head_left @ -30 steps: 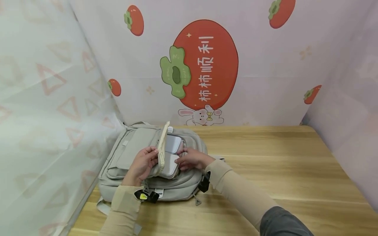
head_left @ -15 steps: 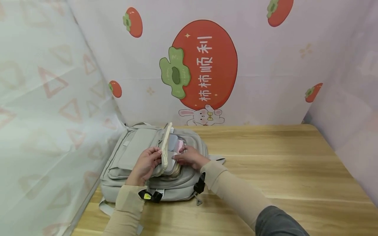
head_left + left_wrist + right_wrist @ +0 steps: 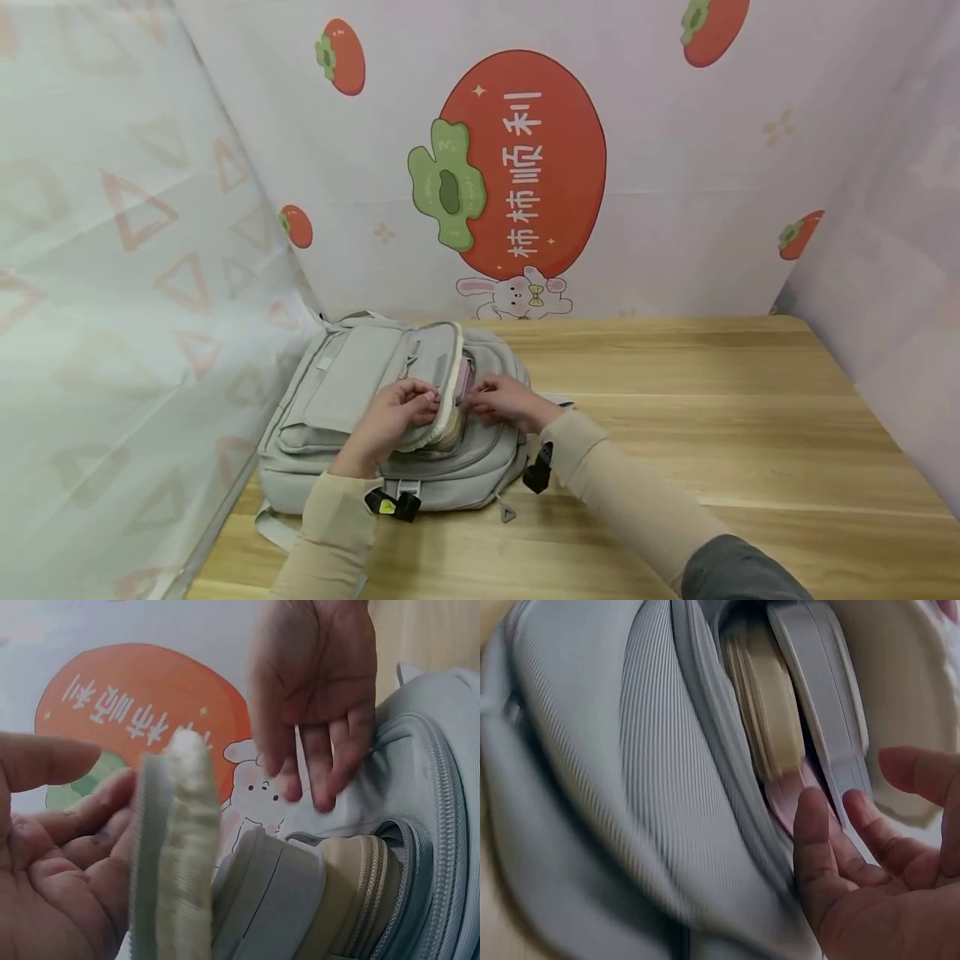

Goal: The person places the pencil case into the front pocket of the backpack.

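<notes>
A pale grey-green backpack [image 3: 390,417] lies flat at the near left corner of a wooden table [image 3: 675,433], its front pocket unzipped, and the packing looks well along: a flat grey case [image 3: 821,712] with rounded corners already sits down inside the pocket, beside a cream ribbed-edged item [image 3: 761,705] and a thin pink one [image 3: 795,806], so that by the look of it only the flap and the zip remain to be dealt with. The left hand [image 3: 393,417] holds the pocket flap [image 3: 442,375] by its edge — fingers curled round the padded rim, which shows grey outside and fuzzy cream lining inside in the left wrist view. The right hand [image 3: 506,400] rests at the pocket mouth with fingers relaxed and loosely extended, gripping nothing; its fingertips touch or nearly touch the pink item, which of the two is hard to tell. The bag is soft woven fabric with a ribbed weave and a coiled zip track round the opening — the case, by contrast, looks smooth, hard plastic. A persimmon-printed backdrop [image 3: 517,158] stands behind.
</notes>
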`<control>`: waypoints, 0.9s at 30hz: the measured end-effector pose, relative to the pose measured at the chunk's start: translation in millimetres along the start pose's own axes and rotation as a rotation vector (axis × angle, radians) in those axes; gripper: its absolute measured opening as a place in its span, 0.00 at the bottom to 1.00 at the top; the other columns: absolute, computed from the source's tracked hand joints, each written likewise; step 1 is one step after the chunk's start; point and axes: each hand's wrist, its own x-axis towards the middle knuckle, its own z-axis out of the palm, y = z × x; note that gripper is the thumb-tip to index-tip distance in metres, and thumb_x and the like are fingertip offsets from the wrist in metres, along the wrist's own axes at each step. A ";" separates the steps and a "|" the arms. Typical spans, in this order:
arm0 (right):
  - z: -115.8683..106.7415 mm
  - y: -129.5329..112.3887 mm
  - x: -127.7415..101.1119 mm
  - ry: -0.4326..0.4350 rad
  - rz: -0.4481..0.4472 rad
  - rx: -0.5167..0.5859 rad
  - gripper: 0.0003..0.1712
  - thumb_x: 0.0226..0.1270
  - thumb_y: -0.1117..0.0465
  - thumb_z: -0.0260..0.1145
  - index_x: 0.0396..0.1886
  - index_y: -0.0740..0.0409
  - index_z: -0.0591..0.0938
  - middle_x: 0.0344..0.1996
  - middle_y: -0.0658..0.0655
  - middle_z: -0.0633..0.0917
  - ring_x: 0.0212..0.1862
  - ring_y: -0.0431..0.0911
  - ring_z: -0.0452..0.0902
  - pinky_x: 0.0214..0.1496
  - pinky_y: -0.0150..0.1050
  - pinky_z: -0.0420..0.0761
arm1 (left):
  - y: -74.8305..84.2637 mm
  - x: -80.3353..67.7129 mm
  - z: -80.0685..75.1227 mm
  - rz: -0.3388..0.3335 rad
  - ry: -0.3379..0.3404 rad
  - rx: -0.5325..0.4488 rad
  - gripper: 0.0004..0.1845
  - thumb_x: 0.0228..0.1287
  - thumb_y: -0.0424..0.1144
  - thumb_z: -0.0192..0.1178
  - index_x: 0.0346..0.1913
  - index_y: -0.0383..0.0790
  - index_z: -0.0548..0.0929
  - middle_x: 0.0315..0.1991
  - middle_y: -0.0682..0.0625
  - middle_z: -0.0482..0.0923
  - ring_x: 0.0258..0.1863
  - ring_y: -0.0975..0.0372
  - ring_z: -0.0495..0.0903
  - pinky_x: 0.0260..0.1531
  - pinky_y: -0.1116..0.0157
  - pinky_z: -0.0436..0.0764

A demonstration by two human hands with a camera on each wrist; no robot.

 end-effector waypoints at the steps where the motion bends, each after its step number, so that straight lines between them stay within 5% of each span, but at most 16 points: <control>1: -7.4 0.9 -4.3 0.004 0.001 -0.007 0.11 0.79 0.65 0.61 0.52 0.69 0.78 0.48 0.64 0.84 0.46 0.50 0.83 0.46 0.41 0.85 | 1.3 -0.8 2.6 0.001 -0.027 0.053 0.10 0.79 0.26 0.51 0.52 0.18 0.76 0.42 0.43 0.82 0.41 0.63 0.82 0.42 0.69 0.83; 8: -52.9 13.6 -34.8 0.033 -0.001 0.011 0.16 0.80 0.66 0.58 0.59 0.73 0.74 0.54 0.68 0.83 0.50 0.50 0.82 0.54 0.45 0.83 | 13.4 -12.7 17.1 0.100 -0.106 0.518 0.14 0.78 0.35 0.57 0.55 0.25 0.82 0.51 0.40 0.84 0.53 0.50 0.82 0.54 0.54 0.80; 12: -71.1 24.0 -52.7 0.015 0.004 -0.050 0.16 0.79 0.66 0.58 0.58 0.74 0.76 0.52 0.67 0.84 0.52 0.52 0.82 0.56 0.50 0.81 | 20.0 -16.8 23.6 0.195 -0.216 0.743 0.16 0.77 0.39 0.59 0.55 0.28 0.83 0.42 0.47 0.85 0.42 0.57 0.82 0.47 0.55 0.81; 16: -84.8 30.2 -68.5 -0.001 0.003 -0.146 0.17 0.79 0.66 0.59 0.57 0.75 0.76 0.51 0.69 0.83 0.51 0.53 0.82 0.55 0.51 0.81 | 21.9 -23.2 37.7 0.255 -0.276 0.926 0.19 0.74 0.40 0.62 0.57 0.25 0.80 0.45 0.40 0.84 0.46 0.50 0.83 0.51 0.51 0.81; 19: -91.8 32.5 -81.3 -0.008 -0.007 -0.191 0.18 0.79 0.65 0.59 0.59 0.76 0.76 0.50 0.70 0.83 0.51 0.56 0.81 0.55 0.53 0.81 | 21.7 -32.0 46.1 0.225 -0.245 0.983 0.23 0.74 0.40 0.64 0.59 0.23 0.79 0.56 0.32 0.81 0.58 0.40 0.79 0.60 0.44 0.76; 22: -98.3 36.3 -94.2 0.011 -0.031 -0.266 0.17 0.79 0.65 0.60 0.59 0.75 0.76 0.48 0.69 0.82 0.50 0.58 0.81 0.53 0.53 0.83 | 20.8 -39.2 47.0 0.245 -0.169 1.023 0.22 0.73 0.40 0.65 0.59 0.25 0.79 0.57 0.32 0.80 0.59 0.40 0.78 0.59 0.44 0.76; 27: -114.3 36.8 -112.2 0.134 -0.106 -0.507 0.18 0.80 0.62 0.59 0.61 0.70 0.79 0.48 0.64 0.84 0.46 0.55 0.82 0.47 0.51 0.84 | 17.4 -33.5 53.6 0.447 0.021 1.054 0.22 0.72 0.39 0.65 0.60 0.26 0.78 0.62 0.31 0.75 0.62 0.39 0.74 0.60 0.42 0.74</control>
